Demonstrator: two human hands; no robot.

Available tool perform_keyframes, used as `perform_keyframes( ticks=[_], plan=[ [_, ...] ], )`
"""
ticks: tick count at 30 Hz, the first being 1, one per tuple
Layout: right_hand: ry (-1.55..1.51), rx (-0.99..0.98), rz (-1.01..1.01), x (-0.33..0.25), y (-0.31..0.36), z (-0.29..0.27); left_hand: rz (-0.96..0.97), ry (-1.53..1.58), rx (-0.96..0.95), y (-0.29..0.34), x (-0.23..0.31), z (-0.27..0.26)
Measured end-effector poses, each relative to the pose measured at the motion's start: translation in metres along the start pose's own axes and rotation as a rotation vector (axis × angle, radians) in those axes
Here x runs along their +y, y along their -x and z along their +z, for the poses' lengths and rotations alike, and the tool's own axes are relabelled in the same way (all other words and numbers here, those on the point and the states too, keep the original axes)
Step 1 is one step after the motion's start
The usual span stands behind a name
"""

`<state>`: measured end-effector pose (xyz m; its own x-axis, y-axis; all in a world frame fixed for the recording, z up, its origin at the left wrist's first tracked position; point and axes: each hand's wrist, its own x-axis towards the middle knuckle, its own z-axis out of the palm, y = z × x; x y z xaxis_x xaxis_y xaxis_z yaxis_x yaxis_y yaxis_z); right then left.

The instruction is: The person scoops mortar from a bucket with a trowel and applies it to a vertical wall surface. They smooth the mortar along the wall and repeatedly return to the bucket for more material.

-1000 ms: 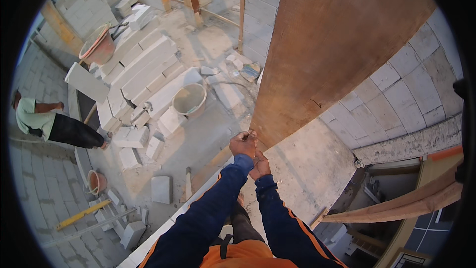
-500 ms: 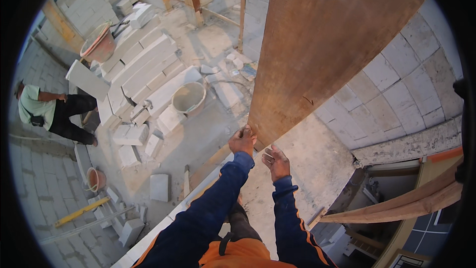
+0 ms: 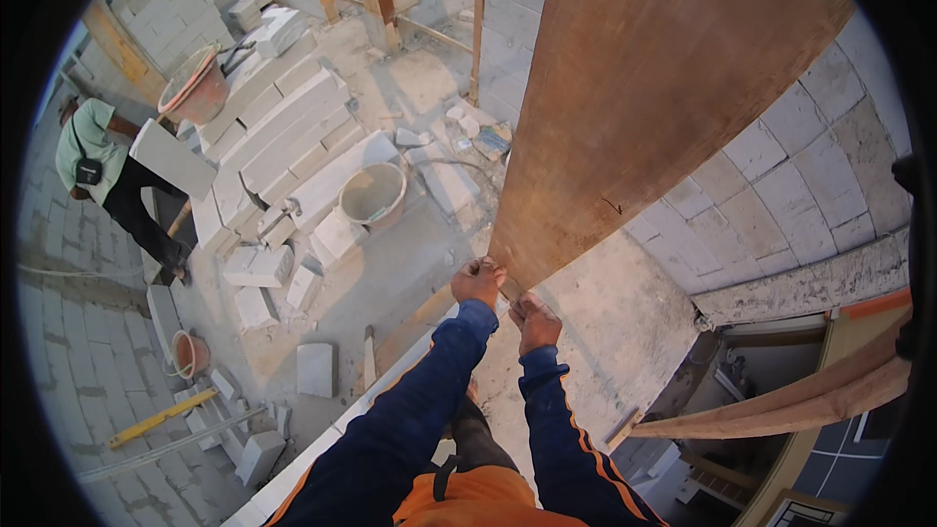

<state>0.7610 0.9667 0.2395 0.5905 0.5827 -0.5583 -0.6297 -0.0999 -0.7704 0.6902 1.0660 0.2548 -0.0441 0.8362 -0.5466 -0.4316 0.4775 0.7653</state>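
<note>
A wide brown wooden board [image 3: 664,88] slants up from in front of me toward the far right. My left hand [image 3: 478,281] is closed in a pinch at the board's near left corner. Just to its right, my right hand [image 3: 536,324] is closed too, its fingertips almost meeting the left ones below the board's near edge. A thin piece seems to lie between the fingertips, but it is too small to name. Both forearms wear dark blue sleeves with orange stripes.
Pale blocks [image 3: 293,127] are stacked at the left. Near them stand a grey bucket [image 3: 390,210] and a reddish tub [image 3: 200,102]. Another person [image 3: 107,166] bends at the far left. A block wall [image 3: 791,166] rises at right, above a drop with wooden beams [image 3: 781,410].
My right hand has moved left to my left hand, and its fingers have closed. The board has shifted slightly right. The other person has leaned over, toward the right.
</note>
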Motion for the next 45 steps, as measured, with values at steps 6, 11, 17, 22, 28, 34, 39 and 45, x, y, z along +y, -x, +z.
perform_keyframes(
  ticks=[6,11,17,22,28,34,39,45],
  plan=[
    [-0.160,-0.013,0.023,0.005,0.005,0.006,-0.027,0.179,-0.011,-0.016,-0.011,-0.005],
    [-0.212,-0.033,0.086,0.008,0.005,0.005,-0.048,0.199,0.052,-0.021,-0.014,-0.004],
    [-0.145,0.007,0.022,0.018,0.000,0.008,-0.084,0.144,-0.007,-0.027,-0.014,-0.008],
    [-0.077,-0.045,-0.004,0.011,0.003,0.004,0.050,-0.193,0.035,-0.016,-0.012,-0.002],
    [0.046,0.058,-0.014,0.004,-0.006,0.007,0.122,-0.508,0.083,0.007,0.005,0.005],
    [0.261,0.083,-0.258,0.012,-0.016,0.007,0.150,-0.570,0.104,0.026,0.012,0.009],
    [0.391,0.224,-0.408,0.027,-0.024,0.005,0.199,-0.488,0.093,0.033,0.008,0.011],
    [0.393,0.238,-0.489,0.037,-0.036,0.002,0.164,-0.444,0.084,0.041,0.006,0.017]
  ],
)
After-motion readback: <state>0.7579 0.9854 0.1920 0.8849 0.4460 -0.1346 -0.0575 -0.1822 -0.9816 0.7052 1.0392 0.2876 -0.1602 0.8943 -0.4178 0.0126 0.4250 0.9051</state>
